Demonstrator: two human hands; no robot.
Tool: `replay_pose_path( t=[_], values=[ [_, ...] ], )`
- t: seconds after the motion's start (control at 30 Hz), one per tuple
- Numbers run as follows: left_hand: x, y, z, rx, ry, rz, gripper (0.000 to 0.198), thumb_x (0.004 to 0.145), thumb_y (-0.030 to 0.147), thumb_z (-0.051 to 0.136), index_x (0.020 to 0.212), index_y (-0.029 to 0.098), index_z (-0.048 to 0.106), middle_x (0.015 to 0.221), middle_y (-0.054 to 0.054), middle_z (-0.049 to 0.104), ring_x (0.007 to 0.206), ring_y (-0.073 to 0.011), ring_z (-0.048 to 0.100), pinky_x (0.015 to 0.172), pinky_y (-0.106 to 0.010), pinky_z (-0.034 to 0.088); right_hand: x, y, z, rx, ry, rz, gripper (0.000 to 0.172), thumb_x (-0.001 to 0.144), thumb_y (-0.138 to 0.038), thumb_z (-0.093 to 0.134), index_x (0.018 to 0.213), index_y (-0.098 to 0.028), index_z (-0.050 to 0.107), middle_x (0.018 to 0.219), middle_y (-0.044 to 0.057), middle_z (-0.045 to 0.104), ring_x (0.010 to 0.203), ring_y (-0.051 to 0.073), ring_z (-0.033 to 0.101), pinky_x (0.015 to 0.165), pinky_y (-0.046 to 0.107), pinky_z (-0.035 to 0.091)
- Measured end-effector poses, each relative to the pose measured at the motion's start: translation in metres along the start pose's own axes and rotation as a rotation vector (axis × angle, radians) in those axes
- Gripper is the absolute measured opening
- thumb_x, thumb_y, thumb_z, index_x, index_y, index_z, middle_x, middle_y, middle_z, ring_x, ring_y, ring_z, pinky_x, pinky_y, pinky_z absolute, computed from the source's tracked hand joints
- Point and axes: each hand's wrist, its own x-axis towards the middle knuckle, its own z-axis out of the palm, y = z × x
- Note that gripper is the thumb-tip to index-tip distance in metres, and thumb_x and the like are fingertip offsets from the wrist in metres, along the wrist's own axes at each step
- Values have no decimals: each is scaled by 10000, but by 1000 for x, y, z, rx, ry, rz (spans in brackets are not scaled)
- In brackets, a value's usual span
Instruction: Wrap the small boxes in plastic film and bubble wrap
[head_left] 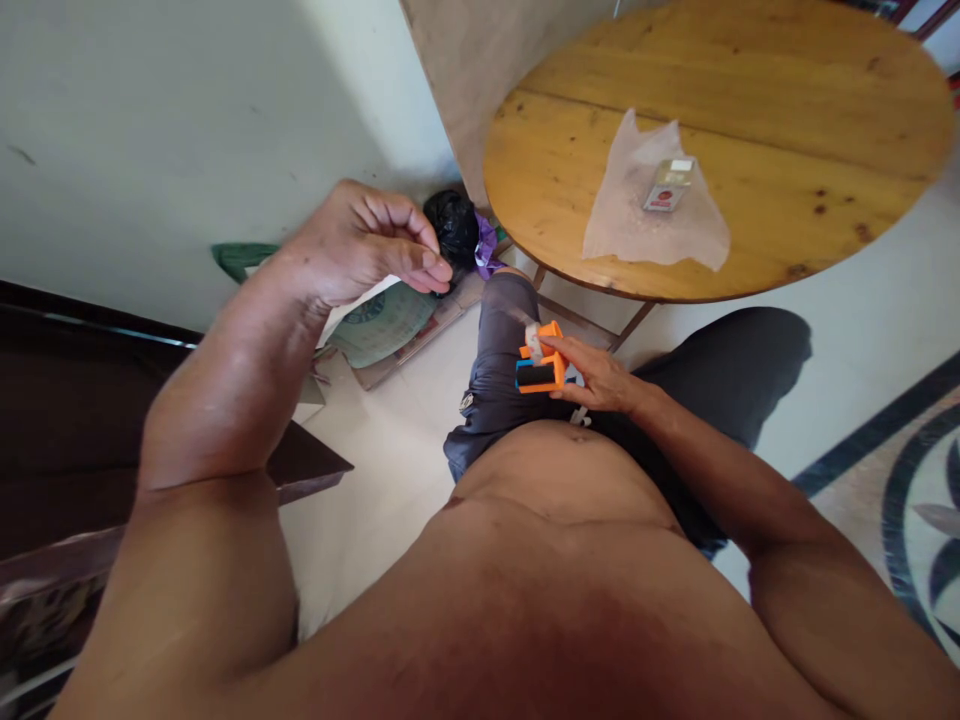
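"What's in the right hand point(596, 378)?"

"An orange roller box point(556, 374) with a black roller point(535, 375) in it. The fingers are bent around one end, just enough to hold it. It's up over the lap, in front of the belly."

"And the left hand point(379, 240)?"

"It's up high, well away from the box. The thumb and fingertips are pinched together. I can't tell if something tiny is in there."

"What could go wrong?"

"I think the box could slip, because only one end is held. It might hit the dark pants point(502, 340) or the floor point(397, 430). And that pale bit point(533, 342) by the box's far edge could fall off if the box tips."

"What about the table point(810, 190)?"

"A small see-through box point(670, 186) sits there on a thin pink sheet point(619, 205). If someone tugs the sheet, the small box might tip over."
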Motion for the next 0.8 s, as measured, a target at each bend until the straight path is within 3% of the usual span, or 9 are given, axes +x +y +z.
replay_pose_path(
  t=[0.13,0.33,0.43,0.8],
  values=[
    [-4,-8,2,-18,-38,-61,175,699,154,837,773,76,699,729,-84,762,680,-229,751,664,-346,642,-8,-3,12,83,54,128,693,914,-589,553,1484,-221,411,1389,152,590,1179,292,625,985,437,504],
    [-15,-7,22,-26,-143,-69,130,721,167,807,762,95,707,728,-67,761,687,-190,742,661,-269,619,-3,-11,23,121,135,260,590,912,-589,550,1343,-186,537,1128,113,704,925,241,671,822,381,531],
    [-19,-1,29,10,-177,-57,99,744,168,790,768,100,721,733,-68,761,687,-169,732,651,-228,595,6,-20,17,93,114,315,558,908,-605,544,1269,-183,591,1013,88,712,830,221,652,762,354,512],
    [-11,-5,36,-24,-209,-90,113,758,126,758,809,65,678,740,-82,748,693,-182,731,682,-293,608,21,-31,6,80,3,440,542,910,-603,516,1219,-173,631,840,45,685,708,189,593,666,302,442]
  ],
)
